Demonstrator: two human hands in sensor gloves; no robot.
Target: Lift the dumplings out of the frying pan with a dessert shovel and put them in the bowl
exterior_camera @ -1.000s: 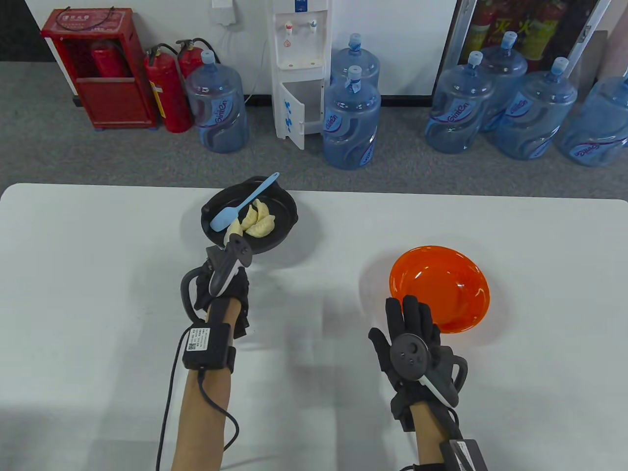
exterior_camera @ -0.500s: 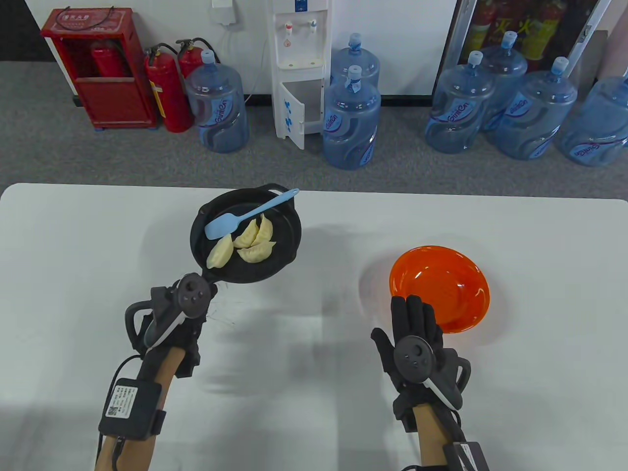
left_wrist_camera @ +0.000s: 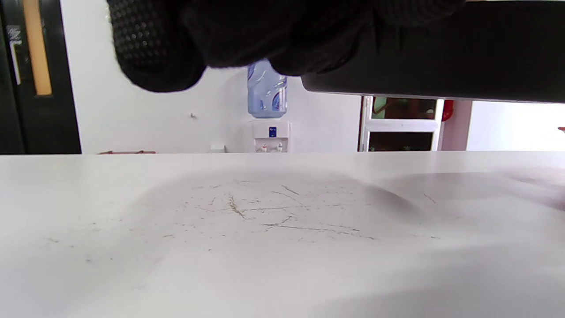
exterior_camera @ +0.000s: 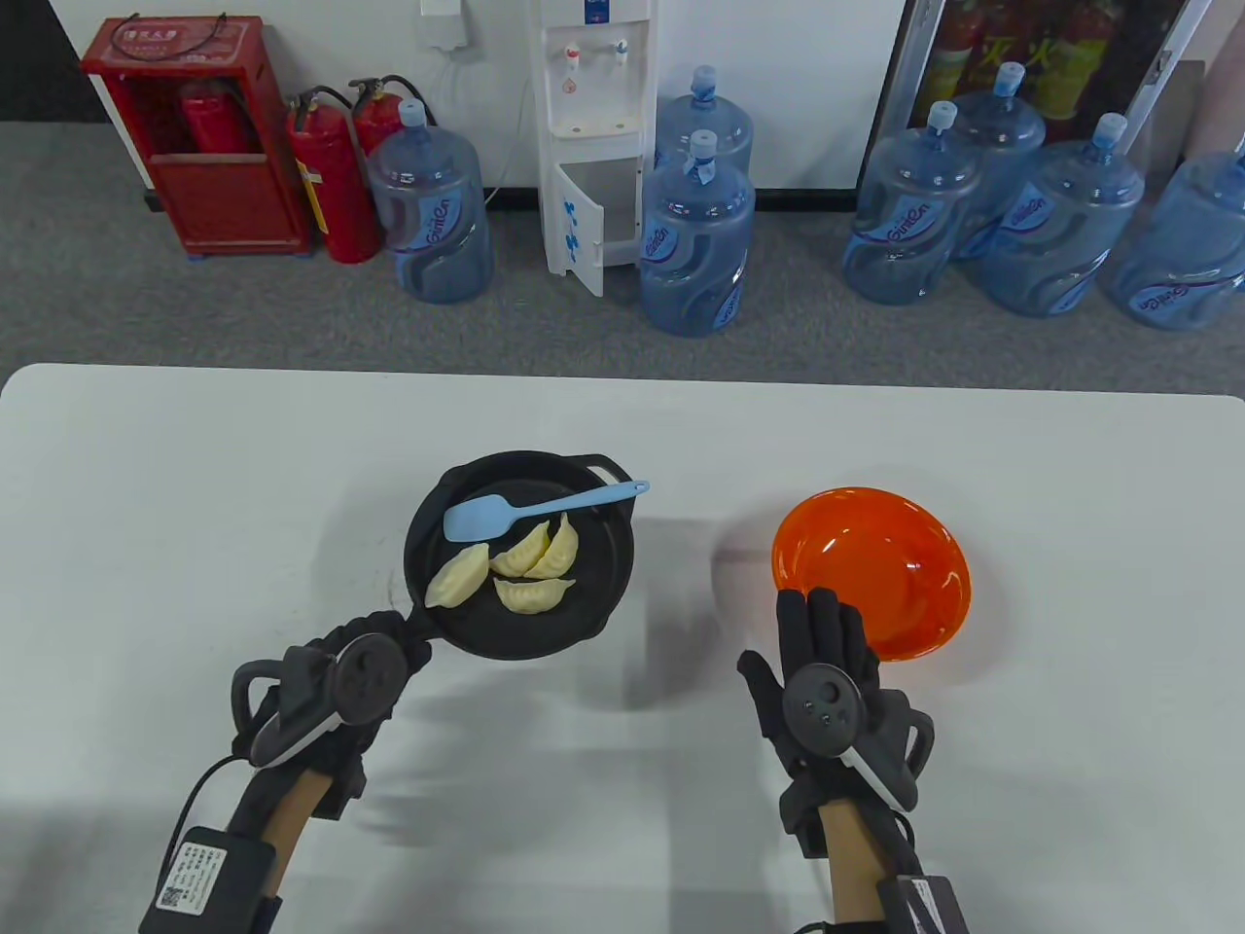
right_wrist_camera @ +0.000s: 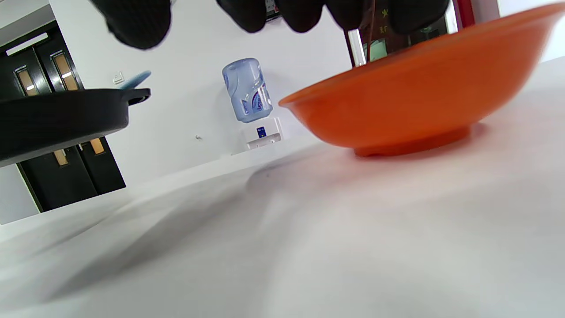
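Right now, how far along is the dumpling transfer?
Done: nothing moved yet. The orange bowl is empty, and all four dumplings sit in the frying pan. In hand: the left hand grips the pan's handle, and the pan hangs above the table in the right wrist view. The right hand lies open beside the bowl. Left: pick up the blue dessert shovel and scoop each dumpling across.

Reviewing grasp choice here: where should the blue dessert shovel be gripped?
Probably by the free handle end of the dessert shovel, from the pan's far right side: it juts past the frying pan rim while the blade lies inside beside the dumplings.
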